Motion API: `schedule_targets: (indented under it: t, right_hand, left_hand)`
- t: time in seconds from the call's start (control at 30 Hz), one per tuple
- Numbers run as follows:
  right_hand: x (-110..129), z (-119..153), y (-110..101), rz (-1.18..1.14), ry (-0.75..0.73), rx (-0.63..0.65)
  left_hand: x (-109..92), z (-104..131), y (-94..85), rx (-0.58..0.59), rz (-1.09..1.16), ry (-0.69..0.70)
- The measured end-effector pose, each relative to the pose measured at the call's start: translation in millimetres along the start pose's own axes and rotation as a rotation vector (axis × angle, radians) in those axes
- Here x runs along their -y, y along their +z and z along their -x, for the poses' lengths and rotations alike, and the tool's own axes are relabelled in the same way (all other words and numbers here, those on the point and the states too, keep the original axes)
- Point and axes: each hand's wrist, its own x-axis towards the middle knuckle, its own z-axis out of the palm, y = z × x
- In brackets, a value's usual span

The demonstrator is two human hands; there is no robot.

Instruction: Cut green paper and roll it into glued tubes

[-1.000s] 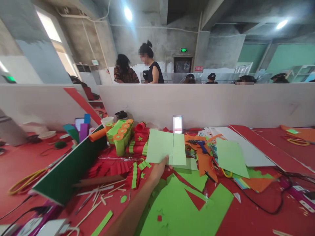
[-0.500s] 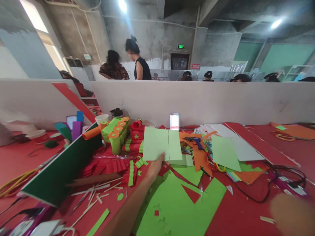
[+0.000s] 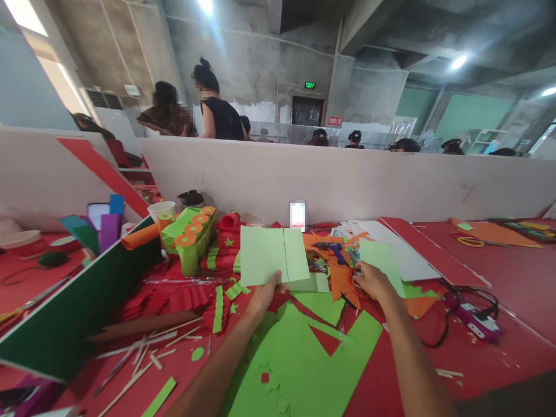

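The bare right hand [image 3: 368, 279], newly in frame, curls its fingers at the red-handled scissors [image 3: 354, 280] right of centre, while the left [image 3: 268, 292] still pinches the pale-green folded paper sheet [image 3: 274, 255] at centre.

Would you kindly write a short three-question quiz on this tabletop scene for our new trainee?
1. True or false: the left hand holds a pale green sheet marked by a dark line.
2. Which hand is nearer the blue glue gun? (a) the left hand (b) the right hand
3. Fill in the colour: the roll by the top edge of the dark green board is ____.
Key: 1 true; 2 b; 3 orange.
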Motion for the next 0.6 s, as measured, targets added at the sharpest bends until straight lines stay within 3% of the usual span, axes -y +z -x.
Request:
schedule_targets:
  t: [0.1,0.23,0.4,0.6]
  right_hand:
    - [-12,-4,11,0.047,0.063,0.008]
    - [-18,1,9,0.115,0.130,0.009]
    - [-4,11,14,0.217,0.021,-0.097]
    - [-6,7,18,0.220,0.065,-0.026]
  left_hand:
    - [-3,3,-0.6,0.064,0.053,-0.003]
    - [-4,5,-0.3,0.065,0.056,-0.005]
    - [-6,7,-0.2,0.077,0.030,-0.020]
    - [-6,7,-3.0,0.087,0.056,-0.016]
